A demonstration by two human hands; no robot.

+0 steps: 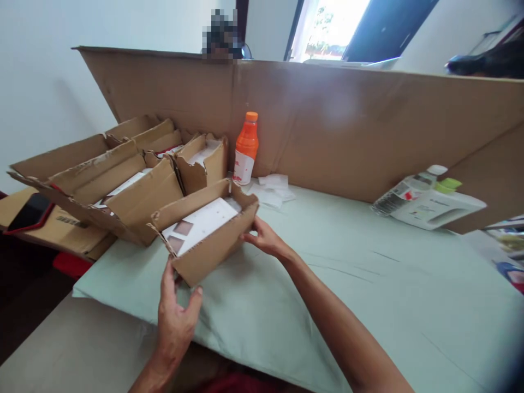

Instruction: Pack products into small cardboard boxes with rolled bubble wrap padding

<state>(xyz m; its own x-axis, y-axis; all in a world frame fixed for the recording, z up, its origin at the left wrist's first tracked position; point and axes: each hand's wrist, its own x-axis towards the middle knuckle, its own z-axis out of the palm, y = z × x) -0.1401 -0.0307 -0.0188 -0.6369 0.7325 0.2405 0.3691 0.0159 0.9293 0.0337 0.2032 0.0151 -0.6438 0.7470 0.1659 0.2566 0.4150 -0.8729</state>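
Note:
A small open cardboard box [213,248] rests on the pale green cloth [368,284] in front of me. Inside it lie white cards with brown squares [200,222]. My left hand [176,316] grips the box's near corner, thumb on the front wall and fingers behind. At the far right end, my right hand [264,237] holds the box, fingers curled against its side.
Several more open cardboard boxes [123,180] with white cards stand to the left. An orange bottle [246,148] stands against a tall cardboard wall [347,120]. White paper scraps [272,188] lie nearby. A lying clear bottle [405,191] and a white container [438,210] are at right.

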